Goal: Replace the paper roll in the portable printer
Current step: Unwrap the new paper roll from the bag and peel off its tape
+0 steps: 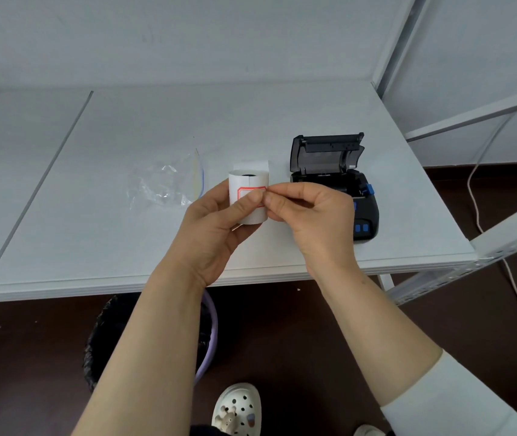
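- Paper roll (248,187) held upright above the table (93,199), left hand (216,228) gripping it, thumb across the front.
- Right hand (310,215) pinches the sticker (244,194) at the roll's right edge.
- Printer (329,158) behind the right hand, lid up, partly hidden.
- Plastic wrapper (159,187) left of the roll.

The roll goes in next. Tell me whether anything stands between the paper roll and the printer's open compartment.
No object does: the portable printer's lid is up. Only the right hand, pinching the red-edged sticker on the paper roll held by the left hand, sits between them.
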The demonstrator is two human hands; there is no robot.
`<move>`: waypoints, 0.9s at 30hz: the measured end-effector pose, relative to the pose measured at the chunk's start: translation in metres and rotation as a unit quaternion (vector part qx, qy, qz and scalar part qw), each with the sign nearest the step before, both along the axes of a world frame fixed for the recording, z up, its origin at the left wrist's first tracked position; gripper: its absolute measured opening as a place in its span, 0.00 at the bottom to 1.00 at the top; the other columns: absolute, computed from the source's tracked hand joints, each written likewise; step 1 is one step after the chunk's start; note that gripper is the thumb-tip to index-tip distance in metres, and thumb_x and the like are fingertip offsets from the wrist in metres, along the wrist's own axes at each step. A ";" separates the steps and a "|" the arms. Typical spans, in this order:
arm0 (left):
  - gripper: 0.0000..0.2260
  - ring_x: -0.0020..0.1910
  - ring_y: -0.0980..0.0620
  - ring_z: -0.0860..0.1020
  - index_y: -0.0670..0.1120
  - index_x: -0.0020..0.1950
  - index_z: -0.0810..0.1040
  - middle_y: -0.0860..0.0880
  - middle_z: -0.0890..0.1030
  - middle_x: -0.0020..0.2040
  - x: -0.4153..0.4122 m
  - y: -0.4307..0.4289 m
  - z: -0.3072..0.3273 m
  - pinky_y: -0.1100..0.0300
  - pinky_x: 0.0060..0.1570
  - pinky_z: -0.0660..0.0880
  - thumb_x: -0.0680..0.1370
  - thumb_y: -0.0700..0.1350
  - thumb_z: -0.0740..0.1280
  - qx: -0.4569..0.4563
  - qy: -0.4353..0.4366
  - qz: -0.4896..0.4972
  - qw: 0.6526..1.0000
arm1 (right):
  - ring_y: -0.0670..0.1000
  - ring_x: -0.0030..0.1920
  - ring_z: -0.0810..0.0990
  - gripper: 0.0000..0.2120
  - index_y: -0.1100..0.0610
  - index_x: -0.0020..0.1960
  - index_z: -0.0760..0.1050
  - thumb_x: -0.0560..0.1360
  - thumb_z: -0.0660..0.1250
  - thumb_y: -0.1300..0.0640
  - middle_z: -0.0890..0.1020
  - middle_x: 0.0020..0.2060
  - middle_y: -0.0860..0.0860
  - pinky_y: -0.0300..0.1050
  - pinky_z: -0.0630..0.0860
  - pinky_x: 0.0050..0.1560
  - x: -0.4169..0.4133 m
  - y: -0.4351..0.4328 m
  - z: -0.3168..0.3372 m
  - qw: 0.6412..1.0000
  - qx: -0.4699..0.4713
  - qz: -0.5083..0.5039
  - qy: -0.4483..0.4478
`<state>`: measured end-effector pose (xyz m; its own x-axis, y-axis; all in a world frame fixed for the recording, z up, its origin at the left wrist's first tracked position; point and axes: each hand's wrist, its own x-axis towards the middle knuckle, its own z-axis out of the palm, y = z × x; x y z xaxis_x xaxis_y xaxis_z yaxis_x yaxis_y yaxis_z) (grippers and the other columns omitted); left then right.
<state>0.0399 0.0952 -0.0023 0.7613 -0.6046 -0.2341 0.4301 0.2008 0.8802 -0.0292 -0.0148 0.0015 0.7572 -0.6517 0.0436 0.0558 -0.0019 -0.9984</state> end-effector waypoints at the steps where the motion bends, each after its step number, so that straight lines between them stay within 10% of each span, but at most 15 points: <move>1: 0.19 0.56 0.46 0.79 0.38 0.60 0.77 0.41 0.81 0.56 0.000 0.000 0.000 0.56 0.56 0.77 0.69 0.41 0.68 -0.001 -0.004 0.001 1.000 | 0.46 0.36 0.83 0.07 0.54 0.40 0.82 0.68 0.73 0.65 0.84 0.34 0.48 0.42 0.82 0.43 0.000 0.000 0.000 1.000 0.008 -0.002 -0.004; 27: 0.20 0.53 0.50 0.80 0.39 0.60 0.76 0.44 0.82 0.53 0.000 0.000 -0.002 0.58 0.55 0.77 0.69 0.42 0.68 -0.009 -0.021 -0.005 1.000 | 0.43 0.35 0.81 0.07 0.55 0.36 0.81 0.67 0.72 0.66 0.82 0.31 0.45 0.40 0.80 0.46 0.005 -0.005 0.002 0.999 0.017 0.032 0.022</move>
